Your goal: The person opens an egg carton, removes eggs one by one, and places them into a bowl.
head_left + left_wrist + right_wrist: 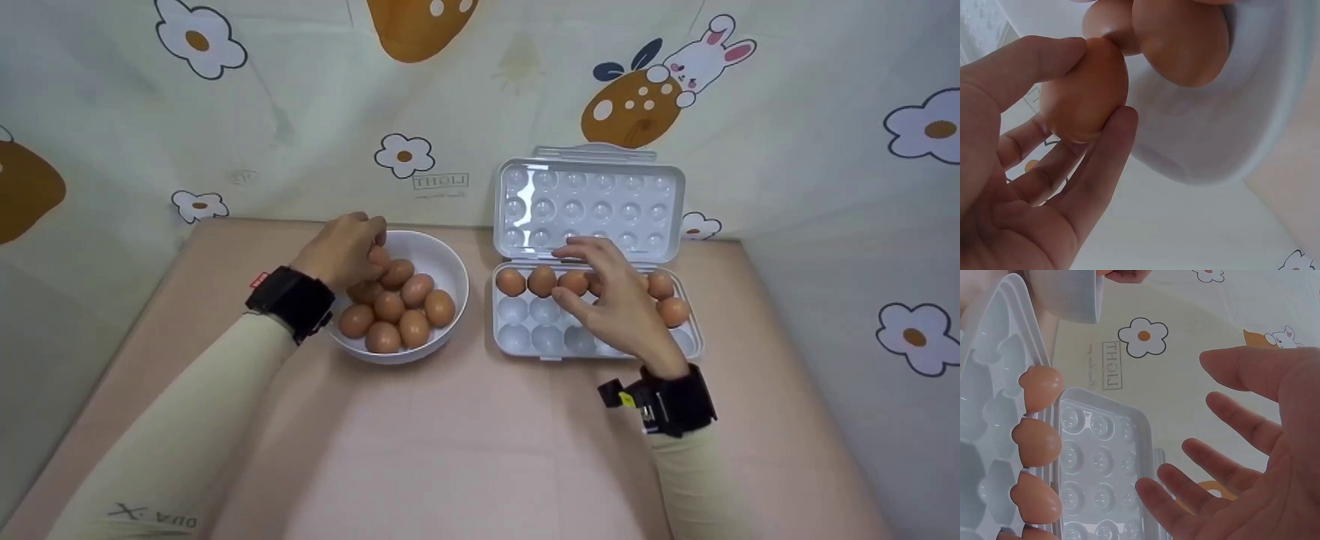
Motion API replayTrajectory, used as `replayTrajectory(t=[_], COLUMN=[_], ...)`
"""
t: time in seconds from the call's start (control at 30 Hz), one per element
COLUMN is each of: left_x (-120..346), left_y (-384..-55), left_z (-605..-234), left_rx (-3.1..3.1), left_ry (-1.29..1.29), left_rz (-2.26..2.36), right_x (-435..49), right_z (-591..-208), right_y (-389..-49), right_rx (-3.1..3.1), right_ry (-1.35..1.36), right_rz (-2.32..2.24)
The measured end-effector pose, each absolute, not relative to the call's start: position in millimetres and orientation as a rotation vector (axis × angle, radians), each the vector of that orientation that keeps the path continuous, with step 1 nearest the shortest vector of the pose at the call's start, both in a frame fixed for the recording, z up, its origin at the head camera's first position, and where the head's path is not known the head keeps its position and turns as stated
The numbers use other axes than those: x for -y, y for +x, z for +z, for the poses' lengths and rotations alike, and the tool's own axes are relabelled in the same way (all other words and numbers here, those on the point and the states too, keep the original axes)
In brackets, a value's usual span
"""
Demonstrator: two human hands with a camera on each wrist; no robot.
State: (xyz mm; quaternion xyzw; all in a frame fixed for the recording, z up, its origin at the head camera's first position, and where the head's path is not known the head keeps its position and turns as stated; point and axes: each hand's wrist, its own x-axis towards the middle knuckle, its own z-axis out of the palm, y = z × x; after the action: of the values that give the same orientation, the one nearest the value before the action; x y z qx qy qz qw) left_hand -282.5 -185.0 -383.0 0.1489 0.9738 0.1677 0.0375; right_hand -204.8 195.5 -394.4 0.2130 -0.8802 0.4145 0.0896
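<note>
My left hand (341, 251) is at the far left side of a white bowl (459, 281) that holds several brown eggs (415, 328). Thumb and fingers pinch one egg (1086, 93), seen clearly in the left wrist view. Over the open egg carton (547, 352) hovers my right hand (619, 304), its fingers spread and nothing between them. Eggs (1039, 441) fill much of the carton's back row, and another egg (673, 311) sits at the right end of the middle row. The right hand hides part of these rows.
Behind the carton its clear dimpled lid (600, 202) stands raised against a patterned cloth backdrop (315, 112). Both containers rest on a pink-covered table (450, 442), the bowl to the left of the carton with a narrow gap between.
</note>
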Motion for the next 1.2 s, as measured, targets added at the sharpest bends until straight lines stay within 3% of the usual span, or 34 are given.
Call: replayTrajectory(t=[0.27, 1.2], left_x=[188.8, 185.1], left_y=[-282.8, -276.1], left_z=[-387.0, -385.1], left_rx=[-3.085, -3.084], left_ry=[0.563, 0.505], left_rz=[0.429, 0.374], right_x=[-196.6, -204.6], right_z=[-395.3, -393.7], right_y=[-205.6, -208.2], right_rx=[2.612, 2.665], right_ry=[0.645, 0.585], right_rz=[1.262, 1.025])
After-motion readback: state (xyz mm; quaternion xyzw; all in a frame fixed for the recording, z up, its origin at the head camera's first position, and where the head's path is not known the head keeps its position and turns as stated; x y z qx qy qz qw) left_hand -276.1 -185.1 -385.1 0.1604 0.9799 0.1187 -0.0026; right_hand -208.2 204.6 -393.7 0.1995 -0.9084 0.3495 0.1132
